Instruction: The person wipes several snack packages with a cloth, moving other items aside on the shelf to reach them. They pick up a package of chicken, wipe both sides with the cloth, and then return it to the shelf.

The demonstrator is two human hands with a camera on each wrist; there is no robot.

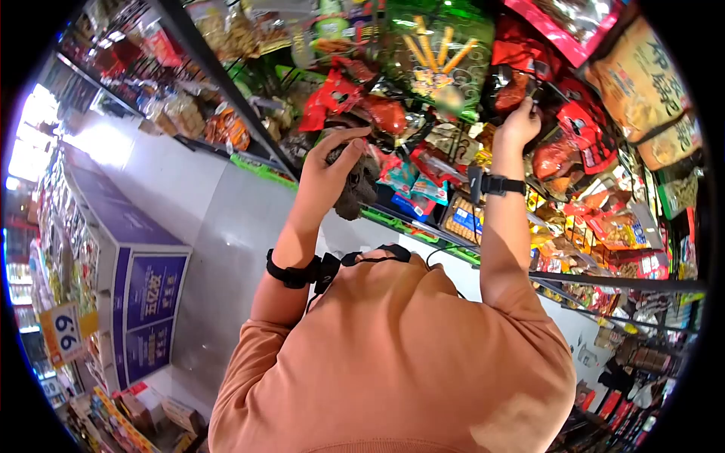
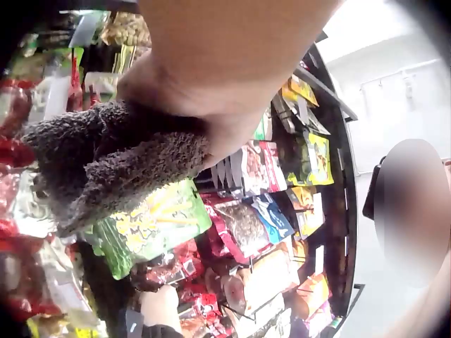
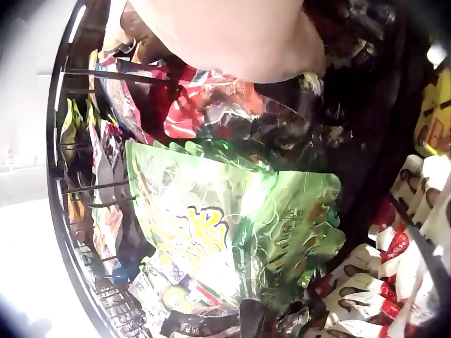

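A fuzzy dark grey cloth hangs from my left hand, whose fingers curve round its upper part. In the left wrist view the cloth spreads below the hand, in front of the racked packets. My right hand reaches up to the rack and pinches the edge of a red and dark packet. Between the hands hangs a green snack bag. The right wrist view shows this green bag below the hand; its fingertips are hidden there.
Red packets hang right of my right hand, beside large tan bags. Below lie small blue and red packets. A black rack post stands left of my left hand. A purple-sided display stands across the grey floor.
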